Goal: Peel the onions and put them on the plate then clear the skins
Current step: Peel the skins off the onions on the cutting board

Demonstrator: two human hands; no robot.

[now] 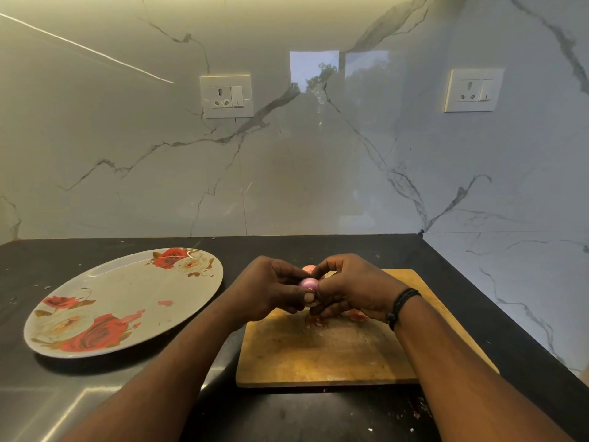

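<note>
We find both hands raised just above the far end of the cutting board (322, 352), together gripping one small pink onion (308, 283). The left hand (271, 287) curls round it, thumb pressed on its near side; the right hand (353, 287) pinches it from the other side. Loose skins (315, 322) lie on the board beneath. The flowered plate (127, 301) sits on the dark table (318, 413), left of the board.
</note>
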